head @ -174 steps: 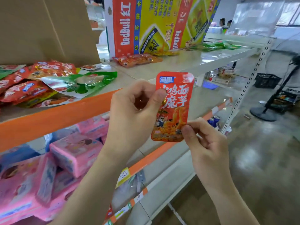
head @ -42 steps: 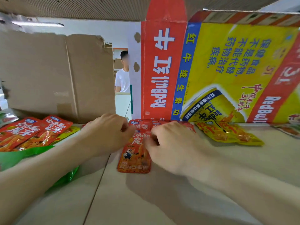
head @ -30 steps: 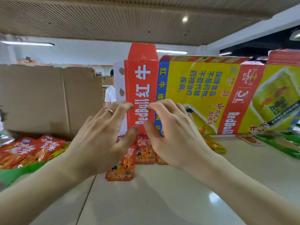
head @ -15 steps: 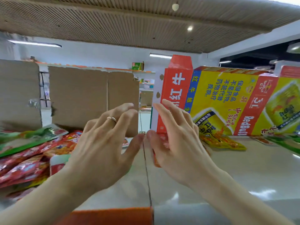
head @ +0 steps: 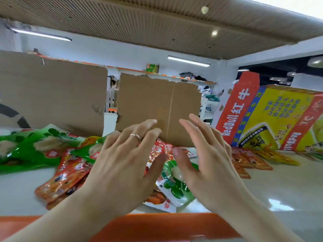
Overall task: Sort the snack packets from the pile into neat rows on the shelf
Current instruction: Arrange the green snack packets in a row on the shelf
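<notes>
My left hand point(head: 122, 165) and right hand point(head: 208, 165), both spread and empty, have swung from the sorted row point(head: 248, 159) to above the pile point(head: 70, 165).

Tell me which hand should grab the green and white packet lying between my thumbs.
Probably the right hand: its thumb already lies over the green and white packet. The left hand hovers, open, over the red packets.

The big red & yellow box point(head: 269, 117) says "RedBull" twice, upside down, w/ Chinese words. Words on the snack packets point(head: 70, 172) are too blurry.
</notes>
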Demonstrator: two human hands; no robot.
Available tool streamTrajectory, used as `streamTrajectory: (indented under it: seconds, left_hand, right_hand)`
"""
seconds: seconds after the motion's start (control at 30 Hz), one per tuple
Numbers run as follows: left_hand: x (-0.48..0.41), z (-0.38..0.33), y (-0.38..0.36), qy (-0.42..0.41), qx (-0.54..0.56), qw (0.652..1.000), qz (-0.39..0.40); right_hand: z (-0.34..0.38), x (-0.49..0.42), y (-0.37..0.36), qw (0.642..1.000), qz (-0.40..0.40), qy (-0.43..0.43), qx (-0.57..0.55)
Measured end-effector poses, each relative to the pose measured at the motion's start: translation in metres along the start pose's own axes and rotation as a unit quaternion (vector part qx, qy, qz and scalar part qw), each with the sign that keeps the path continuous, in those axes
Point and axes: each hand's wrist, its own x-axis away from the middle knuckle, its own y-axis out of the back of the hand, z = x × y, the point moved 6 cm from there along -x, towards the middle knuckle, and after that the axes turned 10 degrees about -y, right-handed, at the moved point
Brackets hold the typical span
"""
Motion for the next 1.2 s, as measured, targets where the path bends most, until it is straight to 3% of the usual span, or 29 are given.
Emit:
streamTrajectory:
  seconds: [0.57,0.9,1.2]
  left_hand:
    - [0.018,0.049,0.009,0.020,-0.008,0.999,0.033]
    - [0.051,0.118,0.043,-0.025,0.037,0.998,-0.036]
    - [0.096,0.232,0.094,-0.056,0.060,0.997,0.010]
  right_hand:
    - [0.035,-0.012,-0.036,0.999,0.042,-0.024,0.014]
    - [0.119,-0.008,-0.072,0.999,0.007,-0.011,0.052]
    - [0.240,-0.011,-0.116,0.998,-0.003,-0.045,0.050]
